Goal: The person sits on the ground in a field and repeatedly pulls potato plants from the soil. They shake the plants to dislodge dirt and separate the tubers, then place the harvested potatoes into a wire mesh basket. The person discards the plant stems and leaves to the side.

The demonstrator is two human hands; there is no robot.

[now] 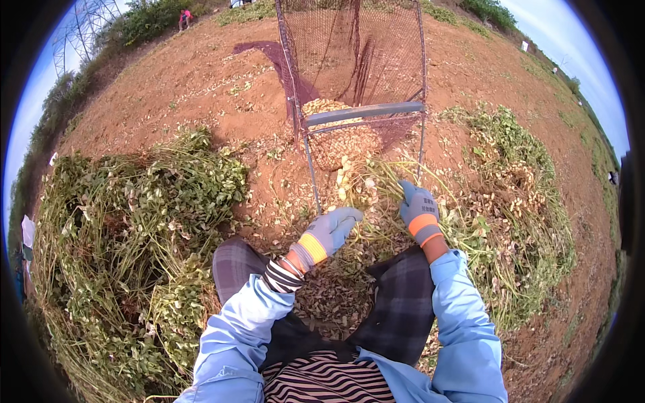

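My right hand (420,205), in a grey-blue glove with an orange cuff, grips the stems of a bunch of peanut plants (390,177). Pale pods hang at the bunch's left end, in front of the frame. My left hand (330,232), gloved alike, is just below and left of these pods; its fingers point right and I cannot tell whether anything is between them. Beyond both hands stands a metal frame with a crossbar (365,113) and dark netting (322,45). A heap of picked peanuts (347,141) lies in the net behind and below the bar.
A large pile of leafy peanut plants (131,242) lies on my left. Another pile, with pods showing (519,186), lies on my right. Dry leaves (332,297) cover the ground between my legs. Far off at the upper left, a person in red (185,19) is on the field.
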